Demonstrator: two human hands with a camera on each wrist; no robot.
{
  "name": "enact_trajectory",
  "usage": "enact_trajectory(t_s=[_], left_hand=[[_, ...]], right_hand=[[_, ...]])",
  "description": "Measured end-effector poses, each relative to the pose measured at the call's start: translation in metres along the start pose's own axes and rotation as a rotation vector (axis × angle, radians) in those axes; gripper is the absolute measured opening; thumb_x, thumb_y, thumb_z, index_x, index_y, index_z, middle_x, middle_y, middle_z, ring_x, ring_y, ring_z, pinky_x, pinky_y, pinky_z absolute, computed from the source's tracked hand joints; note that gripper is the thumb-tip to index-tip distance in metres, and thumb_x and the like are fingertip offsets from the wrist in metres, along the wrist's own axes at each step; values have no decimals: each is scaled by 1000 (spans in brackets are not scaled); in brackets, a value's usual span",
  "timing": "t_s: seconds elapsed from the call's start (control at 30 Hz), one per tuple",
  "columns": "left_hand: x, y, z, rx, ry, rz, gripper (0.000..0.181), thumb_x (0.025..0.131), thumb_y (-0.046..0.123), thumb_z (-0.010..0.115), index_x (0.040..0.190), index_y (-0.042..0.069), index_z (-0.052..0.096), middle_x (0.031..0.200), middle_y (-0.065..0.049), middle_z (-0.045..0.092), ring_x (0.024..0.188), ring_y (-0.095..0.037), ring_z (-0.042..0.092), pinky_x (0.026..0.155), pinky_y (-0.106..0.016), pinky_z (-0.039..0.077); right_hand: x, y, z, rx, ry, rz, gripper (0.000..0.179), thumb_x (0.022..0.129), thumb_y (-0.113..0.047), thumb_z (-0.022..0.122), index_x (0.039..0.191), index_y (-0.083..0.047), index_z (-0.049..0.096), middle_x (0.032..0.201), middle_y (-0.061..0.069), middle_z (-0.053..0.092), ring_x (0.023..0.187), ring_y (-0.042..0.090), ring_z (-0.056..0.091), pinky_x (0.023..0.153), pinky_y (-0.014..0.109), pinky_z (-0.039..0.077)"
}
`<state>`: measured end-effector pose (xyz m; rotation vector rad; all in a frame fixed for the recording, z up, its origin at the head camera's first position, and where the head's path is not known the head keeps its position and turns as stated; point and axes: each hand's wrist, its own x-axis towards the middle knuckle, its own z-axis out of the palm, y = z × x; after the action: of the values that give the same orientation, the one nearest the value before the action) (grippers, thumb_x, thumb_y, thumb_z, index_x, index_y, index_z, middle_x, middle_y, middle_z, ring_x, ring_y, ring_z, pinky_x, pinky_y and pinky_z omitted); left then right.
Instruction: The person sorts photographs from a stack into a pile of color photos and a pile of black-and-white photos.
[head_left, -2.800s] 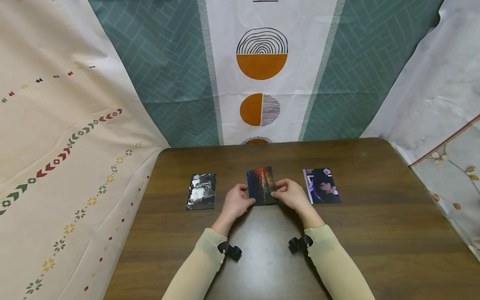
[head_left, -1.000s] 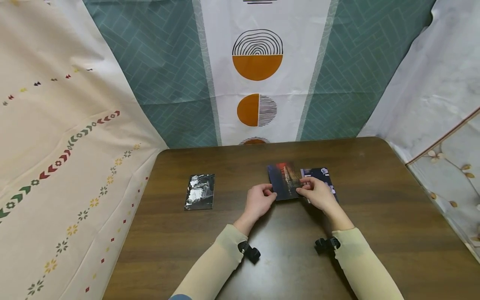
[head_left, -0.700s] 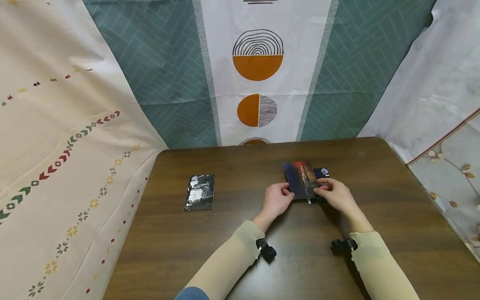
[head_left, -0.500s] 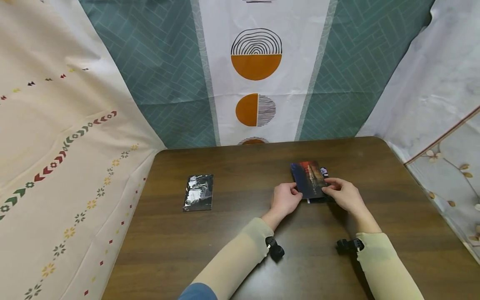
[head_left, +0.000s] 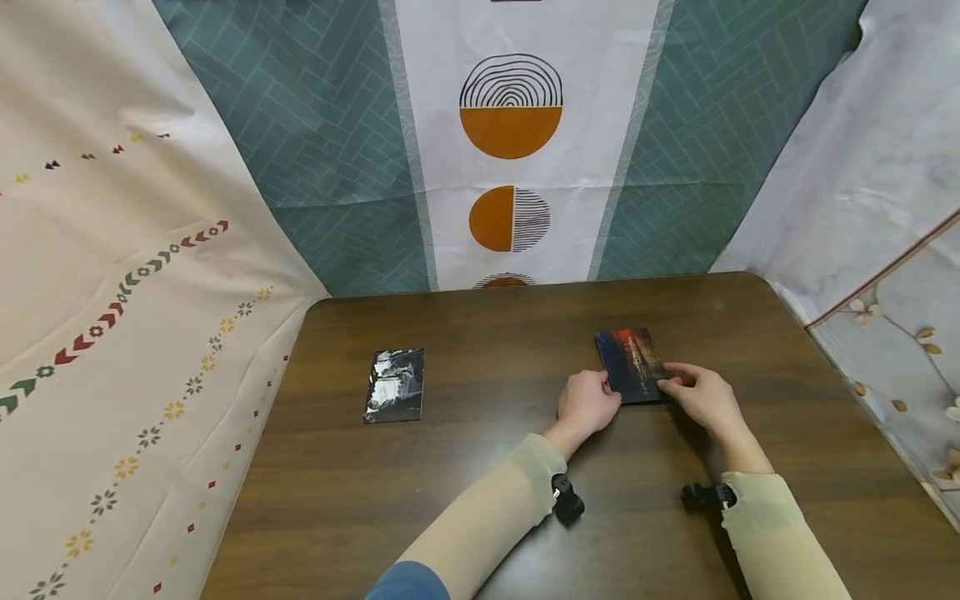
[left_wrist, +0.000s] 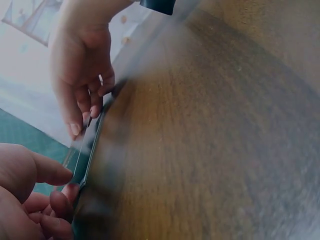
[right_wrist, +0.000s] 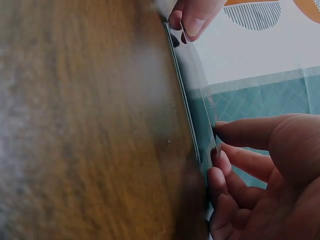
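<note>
A glossy picture card (head_left: 632, 365) with a red and dark blue night scene is pinched by both hands. My left hand (head_left: 588, 403) holds its lower left corner between thumb and fingers. At the lower right edge, my right hand (head_left: 703, 400) pinches it the same way. Seen edge-on in the right wrist view, the held card sits slightly above another flat card (right_wrist: 184, 92) on the table. That lower card is covered in the head view. Off to the left lies a black-and-white glossy card (head_left: 395, 385), touched by neither hand.
The brown wooden table (head_left: 337, 500) has rounded far corners. A teal and white cloth (head_left: 345, 150) hangs behind it, with a patterned cream cloth (head_left: 180, 350) at left and a floral white one (head_left: 885, 317) at right. Both wrists wear small black cameras (head_left: 567, 500).
Both hands have carried the red and blue card rightward from the middle of the table, over the purple picture card, which it now covers. The left card has stayed put.
</note>
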<state>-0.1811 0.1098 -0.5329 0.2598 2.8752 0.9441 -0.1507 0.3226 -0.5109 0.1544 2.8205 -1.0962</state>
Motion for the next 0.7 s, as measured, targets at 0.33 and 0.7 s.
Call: enact_trajectory(t_s=[0.33, 0.7], left_hand=[[-7, 6, -10, 26, -57, -26, 29, 95, 29, 72, 122, 22, 79, 87, 12, 71, 91, -13, 71, 68, -30, 52], [-7, 5, -6, 29, -53, 16, 14, 95, 29, 70, 101, 18, 74, 67, 8, 54, 75, -14, 63, 62, -33, 48]], right_hand=[[-3, -1, 6, -34, 28, -1, 54, 107, -34, 66, 146, 3, 60, 121, 24, 70, 114, 47, 63, 92, 63, 49], [-2, 0, 6, -56, 33, -10, 51, 107, -31, 66, 144, 3, 61, 117, 22, 71, 114, 47, 63, 92, 63, 49]])
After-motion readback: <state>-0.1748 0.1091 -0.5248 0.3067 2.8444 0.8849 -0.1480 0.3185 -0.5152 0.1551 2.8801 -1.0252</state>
